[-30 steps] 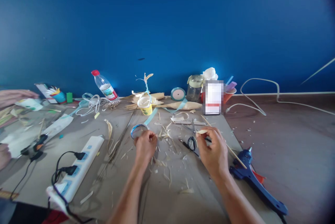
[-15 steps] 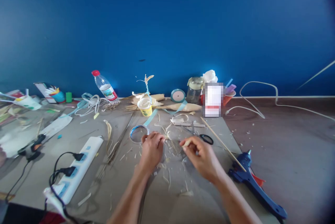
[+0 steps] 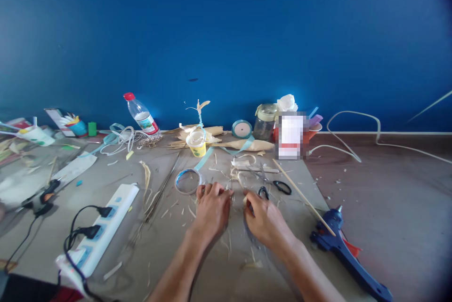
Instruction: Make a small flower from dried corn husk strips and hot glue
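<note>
On the grey surface (image 3: 233, 276), between the blue glue gun (image 3: 353, 263) and the white power strip (image 3: 112, 219), your left hand (image 3: 213, 205) is low among pale scraps (image 3: 239, 178), just beside the tape roll (image 3: 187, 193); I cannot tell whether its grip is closed. Near the scissors (image 3: 270, 181), your right hand (image 3: 263, 217) has its grip together on a small pale piece (image 3: 245, 201).

Both bare hands are held low over the middle, left hand (image 3: 213, 203) palm-down, right hand (image 3: 263, 215) kinda curled, forearms angled inward.
</note>
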Available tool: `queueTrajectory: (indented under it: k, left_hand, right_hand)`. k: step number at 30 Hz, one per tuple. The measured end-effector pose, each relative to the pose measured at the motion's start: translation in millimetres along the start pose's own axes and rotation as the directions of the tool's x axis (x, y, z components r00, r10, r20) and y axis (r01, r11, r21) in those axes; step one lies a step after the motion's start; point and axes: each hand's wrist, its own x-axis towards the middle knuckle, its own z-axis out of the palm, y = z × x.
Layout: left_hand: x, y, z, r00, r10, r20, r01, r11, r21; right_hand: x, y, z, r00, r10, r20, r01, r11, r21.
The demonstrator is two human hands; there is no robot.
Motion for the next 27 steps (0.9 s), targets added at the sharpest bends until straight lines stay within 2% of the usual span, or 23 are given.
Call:
queueTrajectory:
  k: [6, 13, 20, 23, 27]
  left_hand:
    - [1.5, 2.8, -2.5, 1.000, 0.001, 0.011, -0.001, 1.000, -0.010]
    - [4.8, 9.5, 0.6, 0.996, 0.083, 0.027, -0.083, 0.997, 0.011]
    - [0.6, 12.7, -9.5, 0.991, 0.137, 0.001, -0.137, 0.990, 0.027]
    - [-0.5, 11.4, -11.1, 0.998, 0.064, -0.026, -0.063, 0.997, 0.042]
    - [1.0, 6.1, -7.0, 0.990, -0.103, -0.096, 0.110, 0.992, 0.067]
  right_hand:
    - [-0.4, 1.1, 0.8, 0.999, 0.043, -0.028, -0.045, 0.998, -0.046]
    - [-0.5, -1.4, 0.4, 0.999, 0.050, -0.016, -0.051, 0.996, -0.075]
    - [-0.4, 2.4, 0.4, 0.995, 0.078, -0.063, -0.085, 0.989, -0.120]
    - [-0.8, 1.5, 0.3, 0.993, 0.088, -0.081, -0.097, 0.989, -0.114]
    - [-0.8, -2.1, 2.2, 0.990, 0.048, -0.132, -0.057, 0.996, -0.067]
